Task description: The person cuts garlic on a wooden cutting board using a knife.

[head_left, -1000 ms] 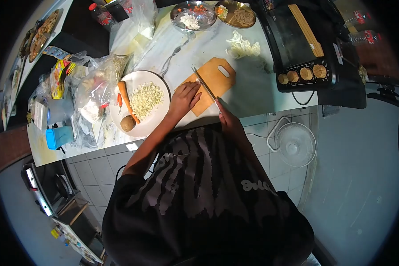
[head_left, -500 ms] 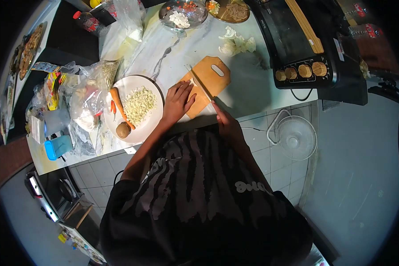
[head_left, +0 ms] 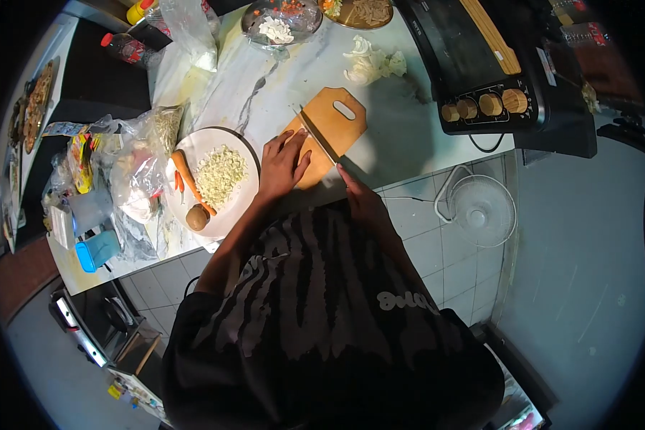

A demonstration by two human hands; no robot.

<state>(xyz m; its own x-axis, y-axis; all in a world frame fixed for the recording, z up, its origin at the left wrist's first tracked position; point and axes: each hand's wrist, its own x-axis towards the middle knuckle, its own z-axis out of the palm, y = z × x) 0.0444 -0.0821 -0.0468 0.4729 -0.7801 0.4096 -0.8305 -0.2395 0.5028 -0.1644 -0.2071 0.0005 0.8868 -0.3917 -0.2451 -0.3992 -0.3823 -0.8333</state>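
My right hand [head_left: 360, 195] is closed round the handle of a kitchen knife [head_left: 317, 140]. The blade lies slanting across a wooden cutting board [head_left: 337, 125], its tip toward the upper left. On the board's left part rests my left hand [head_left: 283, 163], fingers bent down beside the blade and thumb apart from them. What its fingertips press on is mostly hidden; a small pale bit shows there. Left of that hand is a white plate [head_left: 245, 161] with chopped pale vegetable pieces [head_left: 222, 174], a carrot [head_left: 182, 169], small red chillies [head_left: 178, 180] and a round brown potato [head_left: 196, 217].
Pale leafy pieces [head_left: 373, 63] lie beyond the board. Farther back are a metal plate [head_left: 309, 34] of cut food and a second plate [head_left: 358, 23]. A black electric grill [head_left: 491, 107] stands right, plastic bags [head_left: 140, 168] left. A fan [head_left: 480, 211] is below the counter.
The view has shifted slightly, moving the counter things a little left. The knife stays on the board in my right hand, and my left hand keeps its place beside the blade.
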